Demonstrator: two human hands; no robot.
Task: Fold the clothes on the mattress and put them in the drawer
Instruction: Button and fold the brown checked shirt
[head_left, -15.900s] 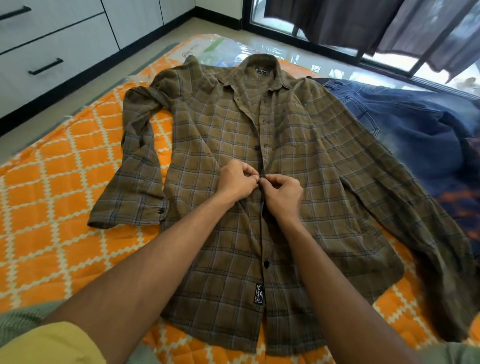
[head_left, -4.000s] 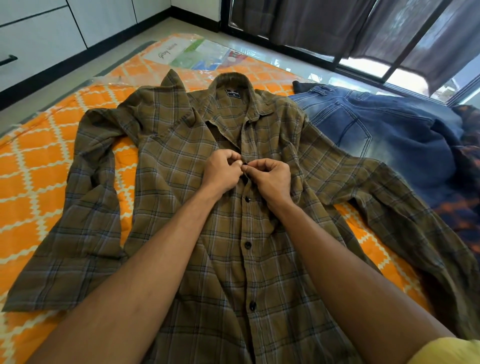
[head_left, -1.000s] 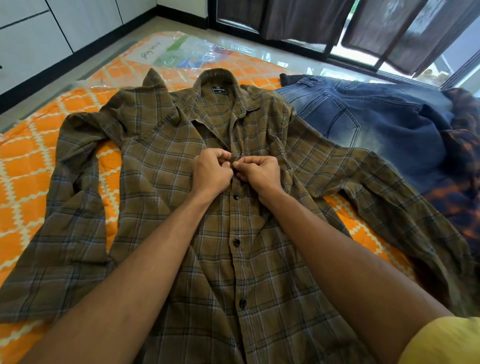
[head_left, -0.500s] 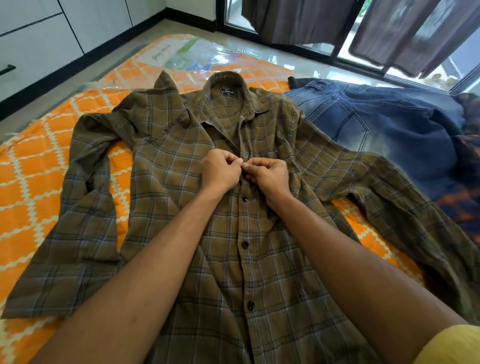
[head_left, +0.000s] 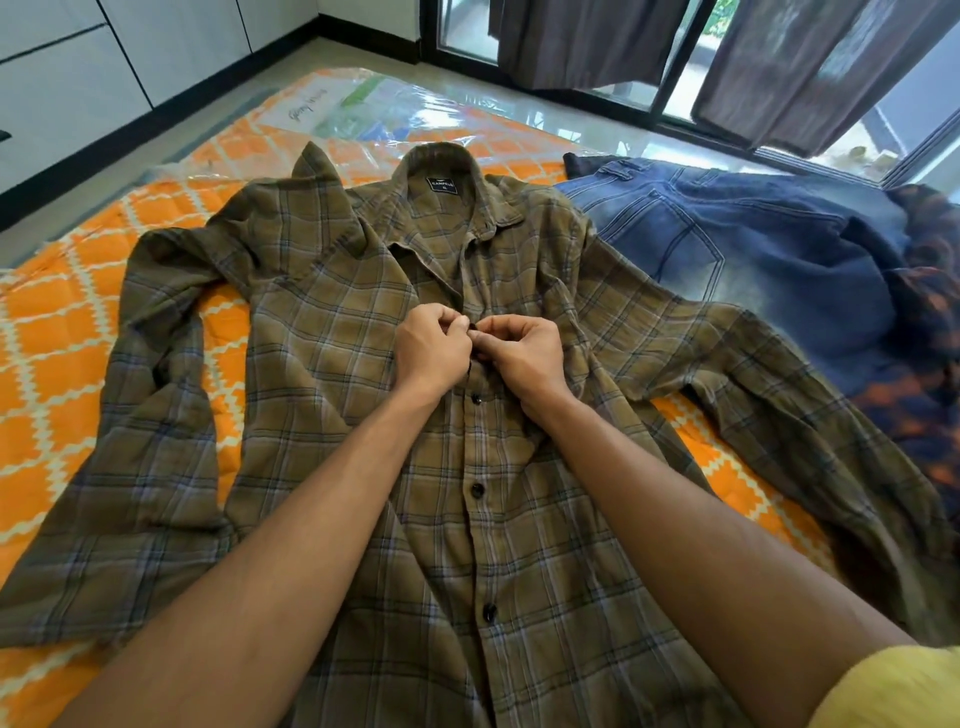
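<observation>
An olive plaid shirt (head_left: 322, 332) lies face up on the orange patterned mattress (head_left: 57, 332), sleeves spread to both sides. Three dark buttons below my hands are fastened. My left hand (head_left: 431, 348) and my right hand (head_left: 522, 353) meet at the shirt's chest, fingers pinched on the front placket around a button. The collar above them lies open. Blue jeans (head_left: 753, 260) lie to the right of the shirt, partly under its right sleeve.
A dark orange-patterned garment (head_left: 930, 374) lies at the far right edge. White drawers (head_left: 62, 88) stand along the wall at the upper left, across a strip of floor. Dark curtains (head_left: 597, 36) hang at the glass doors behind the mattress.
Over the earlier frames my hands have moved up the placket from the shirt's waist to its chest, leaving buttons fastened below. In the last second they stay pinched at the same button.
</observation>
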